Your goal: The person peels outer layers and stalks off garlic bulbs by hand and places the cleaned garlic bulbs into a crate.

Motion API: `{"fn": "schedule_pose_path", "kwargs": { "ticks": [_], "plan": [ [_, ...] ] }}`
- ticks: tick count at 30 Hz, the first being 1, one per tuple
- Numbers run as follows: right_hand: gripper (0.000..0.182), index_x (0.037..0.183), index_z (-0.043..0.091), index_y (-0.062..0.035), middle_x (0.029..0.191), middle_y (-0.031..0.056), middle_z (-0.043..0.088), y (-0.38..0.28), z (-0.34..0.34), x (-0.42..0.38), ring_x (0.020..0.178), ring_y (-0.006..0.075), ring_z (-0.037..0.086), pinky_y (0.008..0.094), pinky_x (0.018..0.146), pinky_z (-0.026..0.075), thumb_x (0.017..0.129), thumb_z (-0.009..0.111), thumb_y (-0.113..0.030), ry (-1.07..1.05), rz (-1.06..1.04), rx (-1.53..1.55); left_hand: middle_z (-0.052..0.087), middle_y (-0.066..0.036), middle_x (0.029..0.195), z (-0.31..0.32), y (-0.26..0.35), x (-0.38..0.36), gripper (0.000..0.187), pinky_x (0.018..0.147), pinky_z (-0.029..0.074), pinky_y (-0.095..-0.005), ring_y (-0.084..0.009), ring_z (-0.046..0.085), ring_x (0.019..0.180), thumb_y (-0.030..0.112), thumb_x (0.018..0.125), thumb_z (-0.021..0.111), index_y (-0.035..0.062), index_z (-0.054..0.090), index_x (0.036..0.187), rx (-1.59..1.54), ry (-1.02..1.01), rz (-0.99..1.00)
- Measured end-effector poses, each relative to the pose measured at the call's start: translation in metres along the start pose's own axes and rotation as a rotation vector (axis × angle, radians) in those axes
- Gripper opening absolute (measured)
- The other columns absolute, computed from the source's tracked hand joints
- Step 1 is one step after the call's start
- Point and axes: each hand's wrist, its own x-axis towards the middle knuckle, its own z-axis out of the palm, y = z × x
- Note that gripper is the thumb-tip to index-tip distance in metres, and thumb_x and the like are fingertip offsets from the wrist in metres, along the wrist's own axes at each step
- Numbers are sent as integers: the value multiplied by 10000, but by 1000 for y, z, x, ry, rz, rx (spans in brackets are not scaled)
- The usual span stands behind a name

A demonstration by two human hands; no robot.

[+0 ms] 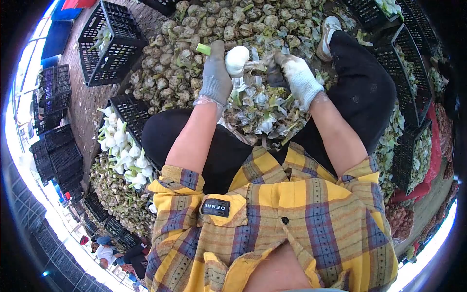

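Observation:
My left hand (216,75), in a soiled grey glove, is closed around the stem of a garlic bulb. The clean white garlic bulb (237,61) sticks out to the right of the fist, and its cut green stem (203,49) shows on the other side. My right hand (294,77), in a white glove with darkened fingers, is closed just right of the bulb. A strip of papery garlic skin (257,64) runs between bulb and fingertips. Under both hands lies a heap of peeled-off skins (265,109).
Unpeeled garlic bulbs (228,22) are piled ahead. A black crate (129,109) at my left knee stands by peeled white bulbs (121,146). Another crate (109,46) is further left. Crates of skins (411,78) line the right. A person (109,253) sits at lower left.

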Motion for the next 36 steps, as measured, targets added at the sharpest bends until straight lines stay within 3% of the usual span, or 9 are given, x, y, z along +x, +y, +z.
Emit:
{"fn": "schedule_pose_path", "kwargs": {
  "ticks": [2,3,7,16,20,21,24,25,36],
  "plan": [
    [302,1039,570,32,905,75,623,7,-3,5,777,129,585,284,653,502,861,600,-209,-146,-110,129,622,-98,882,-1,-3,3,501,653,496,-283,-157,604,760,455,917,384,3,595,957,-39,11,18],
    [397,1054,554,42,946,93,623,-18,9,-15,832,158,588,293,750,485,850,613,-293,-39,-188,-388,619,-94,858,-2,-4,3,507,630,497,-284,-156,602,739,468,905,405,1,603,932,-59,19,28],
    [446,1067,544,48,995,184,612,-29,29,-37,926,268,607,338,813,472,752,689,-232,23,-772,-725,630,-95,929,-2,3,-5,447,723,492,-284,-153,598,808,383,949,336,9,573,1005,67,-16,61],
    [236,938,605,4,827,104,649,-19,34,-54,746,162,599,296,718,486,844,623,-212,-606,-537,-636,623,-87,972,-10,-7,12,358,736,503,-383,-232,604,878,366,905,451,75,563,1082,-423,80,-138],
    [435,920,605,22,750,148,622,-40,29,-49,740,196,618,323,691,485,834,590,-404,-494,-140,-1187,608,-85,1011,-13,-6,15,342,732,517,-341,-227,595,930,333,908,472,62,540,1104,-573,117,-213],
    [725,925,629,0,930,206,627,-55,30,-54,843,301,616,349,783,485,782,445,-687,-366,-213,-1158,604,-85,1021,-14,-9,9,320,771,518,-331,-204,586,951,260,925,463,20,501,1133,-435,16,-70],
    [692,1093,546,13,1146,277,516,-42,31,-49,1042,382,529,378,860,448,725,640,-565,-79,-503,-847,600,-86,1033,-12,-12,1,295,817,509,-330,-189,584,949,204,937,446,2,474,1151,445,28,316],
    [686,1107,534,17,1137,275,524,-32,36,-45,1043,384,530,380,860,447,722,658,-537,-79,-521,-776,606,-99,1018,-8,-9,8,320,799,507,-315,-182,591,932,244,934,459,4,482,1145,-307,21,9],
    [350,963,619,-16,860,156,656,-30,44,-47,811,276,633,362,727,488,829,609,-339,-408,-405,-784,599,-106,1018,-15,-22,11,321,792,489,-294,-165,584,925,95,831,591,16,475,1120,57,-37,157]
  ]
}}
